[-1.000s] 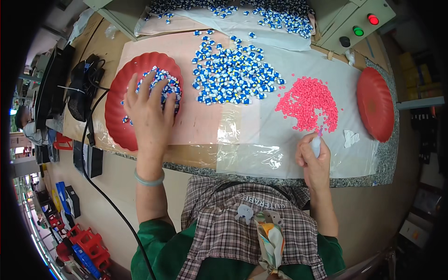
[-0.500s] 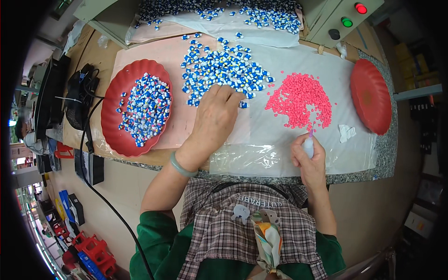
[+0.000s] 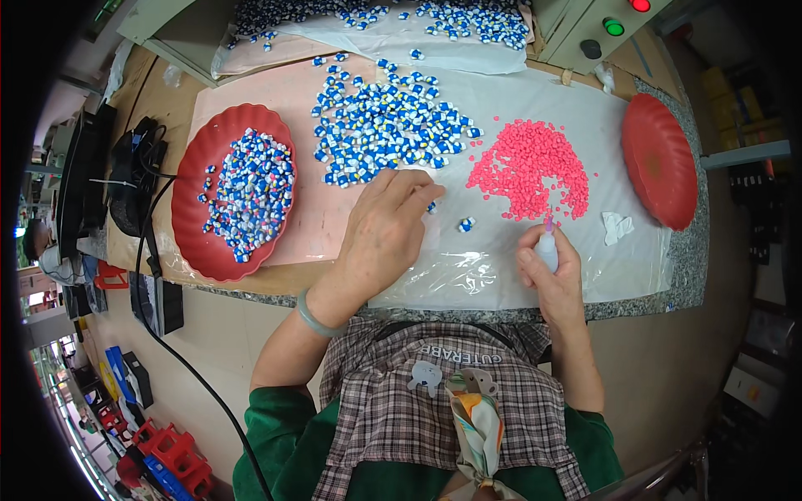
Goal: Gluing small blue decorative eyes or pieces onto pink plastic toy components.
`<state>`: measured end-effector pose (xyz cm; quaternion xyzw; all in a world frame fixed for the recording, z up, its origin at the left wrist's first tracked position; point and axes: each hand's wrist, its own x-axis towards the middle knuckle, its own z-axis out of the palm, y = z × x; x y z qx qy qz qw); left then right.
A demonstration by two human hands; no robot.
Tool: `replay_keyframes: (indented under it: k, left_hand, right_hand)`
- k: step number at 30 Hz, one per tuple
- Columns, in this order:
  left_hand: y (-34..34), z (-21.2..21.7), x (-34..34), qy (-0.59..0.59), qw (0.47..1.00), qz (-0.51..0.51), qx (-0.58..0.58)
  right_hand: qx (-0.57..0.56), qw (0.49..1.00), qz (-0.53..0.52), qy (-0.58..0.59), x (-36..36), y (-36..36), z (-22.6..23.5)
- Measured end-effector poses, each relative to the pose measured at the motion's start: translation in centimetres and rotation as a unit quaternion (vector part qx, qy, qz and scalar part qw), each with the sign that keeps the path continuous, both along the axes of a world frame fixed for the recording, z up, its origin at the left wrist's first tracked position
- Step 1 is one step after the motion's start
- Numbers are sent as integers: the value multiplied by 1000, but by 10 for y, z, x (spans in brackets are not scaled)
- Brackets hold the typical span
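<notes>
The left hand lies palm down on the bench, fingers spread and slightly curled, with the fingertips touching the near edge of the heap of blue-and-white pieces. It grips nothing that can be seen. A pale green bangle sits on its wrist. Two stray blue-and-white pieces lie just beside the fingertips, toward the right hand.

The right hand is closed around a small white bottle, held upright with its pink tip at the near edge of the pile of pink pellets.

Both heaps rest on a clear plastic sheet spread over the bench. To the left of the left hand stands a red scalloped dish holding a quantity of blue-and-white pieces. A second red dish stands at the right end of the bench, well apart from the hands. A small crumpled white scrap lies between the pink pellets and that dish. Beyond the heaps, a further batch of blue-and-white pieces lies on a white bag.
</notes>
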<state>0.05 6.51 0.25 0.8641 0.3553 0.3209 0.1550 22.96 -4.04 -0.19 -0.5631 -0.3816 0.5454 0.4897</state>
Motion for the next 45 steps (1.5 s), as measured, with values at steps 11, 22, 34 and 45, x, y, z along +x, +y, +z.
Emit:
replay_keyframes:
  k: [11,22,34,45]
  left_hand:
    - [-18,-11,29,50,994,-93,16]
    - [-44,-17,27,-358,775,-56,-517]
    - [-58,-34,25,-362,786,-70,-496]
    - [-58,-35,25,-381,770,-79,-505]
  right_hand:
    - [76,994,-49,62,2,3,1]
    - [131,985,-112,7,9,-1,8]
    - [237,926,-62,-287,2,-11,13]
    - [298,867,-46,-396,2,-14,9]
